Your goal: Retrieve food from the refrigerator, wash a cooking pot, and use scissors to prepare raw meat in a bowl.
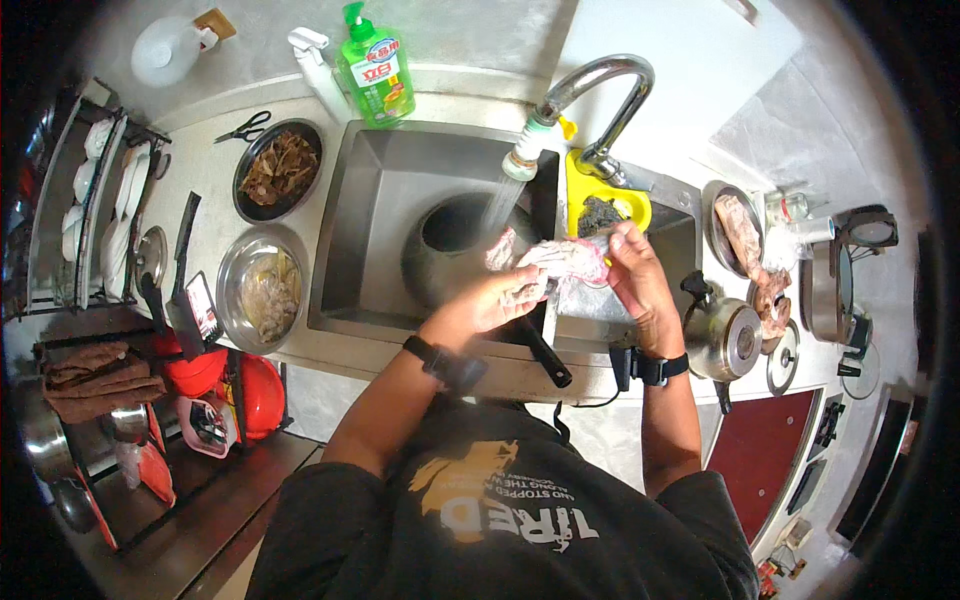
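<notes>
My left hand [491,300] grips the near left part of a pale pink piece of raw meat [559,257]. My right hand [643,274] pinches its right end between thumb and fingers. The meat is over the divider of a steel double sink [360,195], just right of the water spraying from the nozzle [523,154] of a chrome faucet [634,71]. Below, a dark pan [420,259] lies in the left basin, partly hidden by my left hand. Its black handle [553,360] juts over the front edge. A yellow drain caddy [637,204] holds a dark scourer [598,215].
Left of the sink stand a bowl of brown dried food [279,169], a glass bowl of soaking food [271,296], scissors [247,129], a cleaver [184,300] and a phone [202,304]. A kettle [724,341] and a bowl with raw meat [739,225] stand right. A green soap bottle [379,79] stands behind.
</notes>
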Demonstrator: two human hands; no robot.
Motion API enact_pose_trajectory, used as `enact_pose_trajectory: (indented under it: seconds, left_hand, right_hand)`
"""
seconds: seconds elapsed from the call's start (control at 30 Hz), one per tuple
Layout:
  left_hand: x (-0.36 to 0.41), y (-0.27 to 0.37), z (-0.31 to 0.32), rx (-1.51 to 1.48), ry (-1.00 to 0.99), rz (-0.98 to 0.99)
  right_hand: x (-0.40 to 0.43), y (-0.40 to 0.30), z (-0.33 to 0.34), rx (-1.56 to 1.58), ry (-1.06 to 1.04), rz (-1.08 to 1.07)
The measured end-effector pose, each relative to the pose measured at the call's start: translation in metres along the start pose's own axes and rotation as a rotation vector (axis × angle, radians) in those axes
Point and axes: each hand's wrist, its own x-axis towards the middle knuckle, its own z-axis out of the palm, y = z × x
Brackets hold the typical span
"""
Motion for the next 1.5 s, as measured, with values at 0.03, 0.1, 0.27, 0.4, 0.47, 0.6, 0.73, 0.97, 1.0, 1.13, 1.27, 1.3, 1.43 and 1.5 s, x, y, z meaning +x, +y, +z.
enact_pose_trajectory:
  seconds: [0.03, 0.1, 0.27, 0.4, 0.47, 0.6, 0.73, 0.97, 1.0, 1.13, 1.27, 1.3, 1.43, 1.5]
  left_hand:
    - [0.000, -0.001, -0.003, 0.041, -0.050, -0.018]
    - [-0.006, 0.003, -0.009, 0.083, -0.033, -0.042]
    - [-0.010, 0.000, -0.003, 0.243, -0.082, 0.072]
    - [-0.032, 0.003, 0.026, 0.492, 0.001, 0.122]
    - [-0.024, 0.003, 0.020, 0.285, 0.040, 0.110]
    - [-0.029, 0.004, 0.032, 0.114, 0.066, 0.127]
    - [-0.031, -0.004, 0.036, 0.299, 0.143, 0.197]
    - [-0.031, -0.007, 0.043, 0.482, 0.053, 0.295]
    - [-0.031, -0.007, 0.047, 0.494, 0.056, 0.335]
    - [-0.031, -0.011, 0.055, 0.444, 0.064, 0.328]
    - [-0.030, -0.010, 0.067, 0.499, 0.067, 0.356]
    - [-0.028, -0.010, 0.068, 0.488, 0.076, 0.381]
    - [-0.027, 0.002, 0.075, 0.486, 0.085, 0.409]
    - [-0.021, 0.006, 0.092, 0.460, -0.005, 0.440]
  right_hand:
    - [0.002, -0.006, -0.001, 0.071, -0.031, -0.053]
    - [-0.001, -0.020, 0.005, 0.088, 0.099, -0.135]
    - [-0.004, -0.036, -0.023, -0.250, 0.183, -0.302]
    - [-0.003, -0.055, -0.057, -0.834, 0.114, -0.248]
    - [0.008, -0.069, -0.065, -0.749, 0.253, -0.364]
    - [0.039, -0.116, -0.078, -0.778, 0.334, -0.411]
    - [0.081, -0.133, -0.076, -0.509, 0.408, -0.559]
    - [0.117, -0.135, -0.065, -0.437, 0.435, -0.565]
    - [0.121, -0.135, -0.068, -0.455, 0.438, -0.581]
    - [0.125, -0.120, -0.084, -0.646, 0.545, -0.473]
    - [0.116, -0.083, -0.121, -1.439, 0.705, -0.512]
    - [0.108, -0.078, -0.122, -1.625, 0.735, -0.600]
    - [0.069, -0.058, -0.074, -1.491, 0.349, -0.721]
    - [0.043, -0.045, -0.049, -1.111, 0.015, -0.268]
